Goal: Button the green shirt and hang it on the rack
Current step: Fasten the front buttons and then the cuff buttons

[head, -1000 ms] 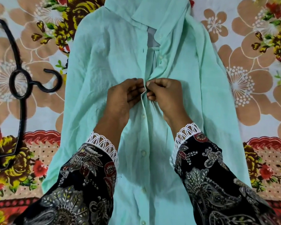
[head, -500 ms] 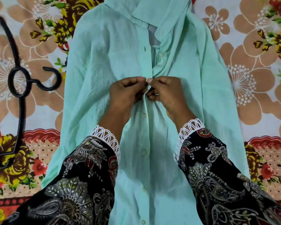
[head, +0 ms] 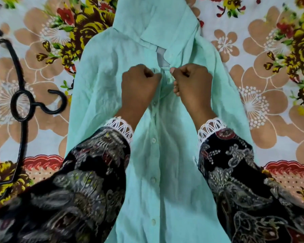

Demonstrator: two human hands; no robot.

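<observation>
The mint green shirt (head: 112,81) lies flat on its back on a flowered sheet, collar at the top. Several white buttons run down its front placket, fastened below my hands. My left hand (head: 139,85) pinches the left edge of the placket high on the chest. My right hand (head: 191,83) pinches the right edge just opposite, a small gap between the two fists. Above them the neck stays open, showing a grey lining under the collar (head: 158,32). Both arms wear dark patterned sleeves with white lace cuffs.
A black hanger (head: 23,104) lies on the flowered bedsheet (head: 263,106) to the left of the shirt, its hook curling toward the shirt's sleeve. No rack is in view.
Both hands have moved up the placket from mid-chest to just under the collar opening. The view has tilted, so shirt and hanger sit lower in the frame.
</observation>
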